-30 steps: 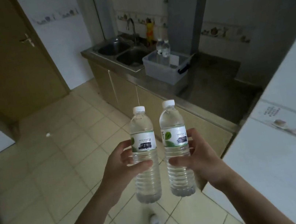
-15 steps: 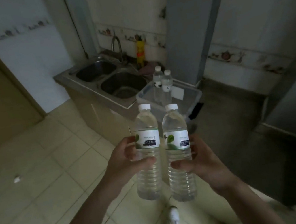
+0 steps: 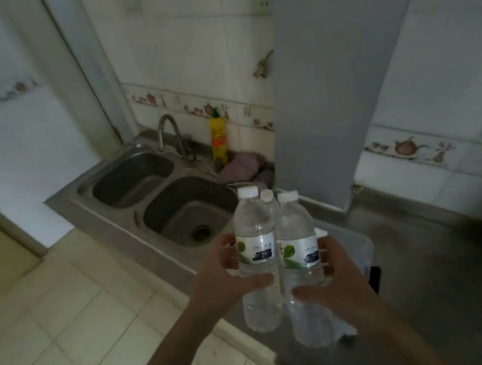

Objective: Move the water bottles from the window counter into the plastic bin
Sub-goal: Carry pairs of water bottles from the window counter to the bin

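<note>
Carrying: left hand (image 3: 222, 275) and right hand (image 3: 338, 280) each clench one upright water bottle (image 3: 257, 261), fingers wrapped.
Position: over the plastic bin (image 3: 359, 252).
Why: upright suits lowering beside the bottle already inside.

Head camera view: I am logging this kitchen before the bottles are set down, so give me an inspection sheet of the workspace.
Surface: grey counter beside a steel double sink.
Job's things: left bottle and right bottle, upright, capped; a third cap shows behind them; the plastic bin is mostly hidden.
Clutter: yellow detergent bottle and pinkish cloth behind the sink.
Hands: left hand grips the left bottle; right hand grips the right bottle.
Cables: thin white cord by the faucet.
Surroundings: tiled walls, tiled floor.
</note>
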